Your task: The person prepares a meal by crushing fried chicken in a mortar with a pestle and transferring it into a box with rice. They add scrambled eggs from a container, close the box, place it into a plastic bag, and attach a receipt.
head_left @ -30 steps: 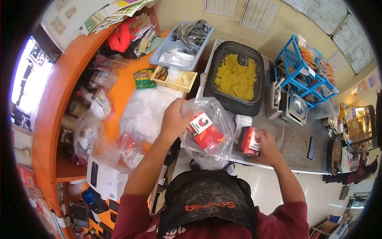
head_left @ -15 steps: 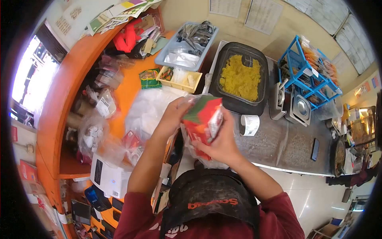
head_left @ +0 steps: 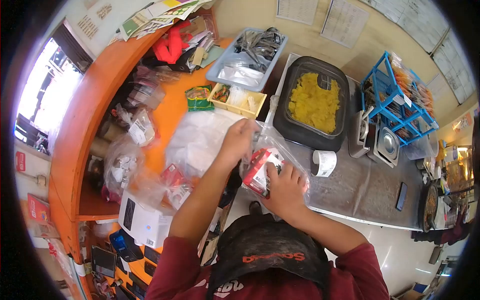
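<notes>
My left hand (head_left: pixel 239 141) is closed on the upper edge of a clear plastic bag (head_left: pixel 286 143), in front of my chest. Inside the bag is a red and white printed carton (head_left: pixel 260 171), tilted, its label partly covered by fingers. My right hand (head_left: pixel 287 187) grips the carton from the right, thumb along its printed side, with bag plastic around the fingers. White plastic sheets (head_left: pixel 192 140) lie on the orange counter just beyond my left forearm. A roll of printed labels (head_left: pixel 325 163) stands on the metal table close to my right hand.
A black tray of yellow rice (head_left: pixel 315 102) sits on the metal table (head_left: pixel 357 182), with a blue rack (head_left: pixel 385 95) and steel containers (head_left: pixel 387 145) to its right. A phone (head_left: pixel 401 196) lies near the front edge. A white printer (head_left: pixel 142 220) is at left.
The carton has turned and sunk lower in the bag, its white printed side now showing. My left hand has moved from the carton to the bag's edge. The view has shifted slightly.
</notes>
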`<state>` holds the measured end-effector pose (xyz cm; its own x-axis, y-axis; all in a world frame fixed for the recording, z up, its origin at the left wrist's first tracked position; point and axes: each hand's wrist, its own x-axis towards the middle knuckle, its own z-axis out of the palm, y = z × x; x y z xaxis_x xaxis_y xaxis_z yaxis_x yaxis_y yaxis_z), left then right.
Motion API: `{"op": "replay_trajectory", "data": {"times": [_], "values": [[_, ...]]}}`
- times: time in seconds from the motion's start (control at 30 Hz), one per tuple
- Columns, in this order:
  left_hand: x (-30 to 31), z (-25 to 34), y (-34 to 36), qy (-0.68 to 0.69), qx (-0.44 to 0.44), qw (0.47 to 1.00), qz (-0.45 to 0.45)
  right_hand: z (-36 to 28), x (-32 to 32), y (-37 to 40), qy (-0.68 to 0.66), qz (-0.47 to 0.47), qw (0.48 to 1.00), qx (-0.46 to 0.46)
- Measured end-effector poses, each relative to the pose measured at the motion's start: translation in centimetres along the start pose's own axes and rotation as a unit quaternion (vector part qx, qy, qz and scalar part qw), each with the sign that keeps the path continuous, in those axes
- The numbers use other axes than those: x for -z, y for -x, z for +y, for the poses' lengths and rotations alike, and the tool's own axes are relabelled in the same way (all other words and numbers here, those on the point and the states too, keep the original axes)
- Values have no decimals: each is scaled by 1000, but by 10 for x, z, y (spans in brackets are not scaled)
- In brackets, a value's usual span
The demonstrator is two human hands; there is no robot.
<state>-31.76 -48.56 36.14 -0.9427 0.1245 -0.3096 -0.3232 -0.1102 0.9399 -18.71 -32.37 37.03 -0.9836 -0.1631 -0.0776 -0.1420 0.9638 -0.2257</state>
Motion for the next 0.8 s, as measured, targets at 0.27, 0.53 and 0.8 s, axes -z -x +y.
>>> {"op": "replay_trajectory", "data": {"times": [0.27,0.53,0.8], "values": [[17,20,42,-258,-56,954,-142,4,7,-56,-51,-200,976,-71],[57,11,-130,-285,-194,935,81,186,24,6,-439,27,898,-25],[57,4,-319,-709,-301,618,161,344,-125,88,-311,15,927,-211]]}}
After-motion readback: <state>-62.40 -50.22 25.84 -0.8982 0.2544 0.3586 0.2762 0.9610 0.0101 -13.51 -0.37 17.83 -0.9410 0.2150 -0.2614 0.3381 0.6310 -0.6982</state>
